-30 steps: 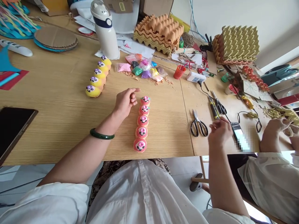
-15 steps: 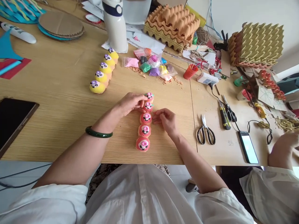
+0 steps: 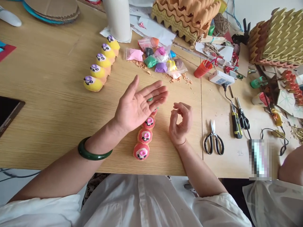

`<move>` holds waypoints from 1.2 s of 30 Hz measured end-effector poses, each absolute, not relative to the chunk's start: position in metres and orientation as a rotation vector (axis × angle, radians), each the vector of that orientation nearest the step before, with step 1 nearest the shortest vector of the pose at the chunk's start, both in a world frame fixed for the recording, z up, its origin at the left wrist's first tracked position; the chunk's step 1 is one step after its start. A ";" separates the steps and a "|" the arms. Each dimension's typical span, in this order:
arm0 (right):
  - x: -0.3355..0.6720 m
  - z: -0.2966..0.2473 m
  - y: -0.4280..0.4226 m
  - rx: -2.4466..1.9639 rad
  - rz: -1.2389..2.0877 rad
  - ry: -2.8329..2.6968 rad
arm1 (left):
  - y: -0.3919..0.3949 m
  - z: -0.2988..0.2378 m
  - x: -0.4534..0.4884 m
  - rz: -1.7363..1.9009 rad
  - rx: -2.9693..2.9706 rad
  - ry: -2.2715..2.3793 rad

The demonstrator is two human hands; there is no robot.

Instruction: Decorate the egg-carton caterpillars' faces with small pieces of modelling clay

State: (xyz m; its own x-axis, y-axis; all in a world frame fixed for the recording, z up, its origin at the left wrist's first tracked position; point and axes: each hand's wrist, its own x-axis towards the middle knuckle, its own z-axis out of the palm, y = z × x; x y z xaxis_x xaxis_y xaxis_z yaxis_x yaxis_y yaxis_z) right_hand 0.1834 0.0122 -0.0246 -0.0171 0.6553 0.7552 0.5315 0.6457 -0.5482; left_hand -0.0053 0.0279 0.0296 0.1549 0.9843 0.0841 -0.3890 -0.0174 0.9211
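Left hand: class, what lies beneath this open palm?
The row of pink figures runs beneath the left hand; a green speck shows past the fingers, but the row's far end is covered.

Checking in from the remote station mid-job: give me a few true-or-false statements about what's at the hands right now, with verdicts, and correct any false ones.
1. The left hand is open, palm up, over the far end of the row of pink craft pieces. True.
2. The right hand grips the black-handled scissors. False: the scissors lie on the table to its right, not touching it.
3. The green bangle is on the right wrist. False: it is on the left wrist.
4. The row of yellow craft pieces lies to the left of the pink row. True.
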 end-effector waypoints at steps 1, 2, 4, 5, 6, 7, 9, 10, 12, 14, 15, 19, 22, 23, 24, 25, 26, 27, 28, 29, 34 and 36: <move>0.184 -0.023 0.010 -0.938 -0.012 -1.735 | 0.024 0.031 -0.001 1.265 1.059 0.737; 0.184 -0.022 0.009 -0.904 -0.127 -1.785 | 0.021 0.032 0.002 1.244 1.088 0.712; 0.182 -0.019 0.007 -0.874 -0.269 -1.853 | 0.016 0.030 0.008 1.196 1.132 0.682; 0.181 -0.017 0.006 -0.876 -0.301 -1.875 | 0.015 0.029 0.009 1.169 1.149 0.670; 0.180 -0.016 0.006 -0.884 -0.313 -1.895 | 0.014 0.027 0.010 1.142 1.158 0.656; 0.179 -0.015 0.006 -0.891 -0.311 -1.913 | 0.014 0.025 0.010 1.116 1.157 0.636; 0.178 -0.013 0.005 -0.901 -0.278 -1.933 | 0.015 0.021 0.008 1.063 1.134 0.594; 0.178 -0.013 0.006 -0.896 -0.255 -1.939 | 0.015 0.020 0.007 1.042 1.117 0.575; 0.179 -0.012 0.006 -0.877 -0.205 -1.933 | 0.014 0.017 0.005 1.016 1.098 0.533; 0.182 -0.012 0.005 -0.872 -0.143 -1.906 | 0.012 0.016 0.005 1.044 1.123 0.509; 0.183 -0.012 0.005 -0.873 -0.110 -1.895 | 0.011 0.016 0.006 1.085 1.156 0.529; 0.188 -0.012 0.004 -0.893 -0.048 -1.882 | 0.004 0.019 0.009 1.277 1.358 0.774; 0.190 -0.012 0.004 -0.935 -0.054 -1.881 | 0.002 0.022 0.009 1.375 1.505 0.935; 0.190 -0.012 0.005 -0.944 -0.053 -1.874 | 0.002 0.023 0.009 1.393 1.554 0.995; 0.191 -0.012 0.005 -0.943 -0.051 -1.865 | 0.002 0.023 0.009 1.391 1.600 1.049; 0.191 -0.011 0.006 -0.936 -0.049 -1.855 | 0.003 0.022 0.009 1.371 1.640 1.089; 0.191 -0.011 0.006 -0.920 -0.050 -1.852 | 0.003 0.022 0.009 1.339 1.670 1.112; 0.192 -0.011 0.006 -0.903 -0.053 -1.855 | 0.004 0.021 0.009 1.307 1.691 1.122; 0.192 -0.011 0.006 -0.887 -0.055 -1.863 | 0.004 0.020 0.009 1.279 1.703 1.129; 0.192 -0.011 0.006 -0.872 -0.052 -1.874 | 0.005 0.019 0.009 1.260 1.709 1.134; 0.191 -0.012 0.006 -0.850 0.082 -1.865 | 0.006 0.016 0.009 1.241 1.691 1.161; 0.190 -0.012 0.006 -0.868 0.109 -1.847 | 0.006 0.016 0.009 1.236 1.690 1.148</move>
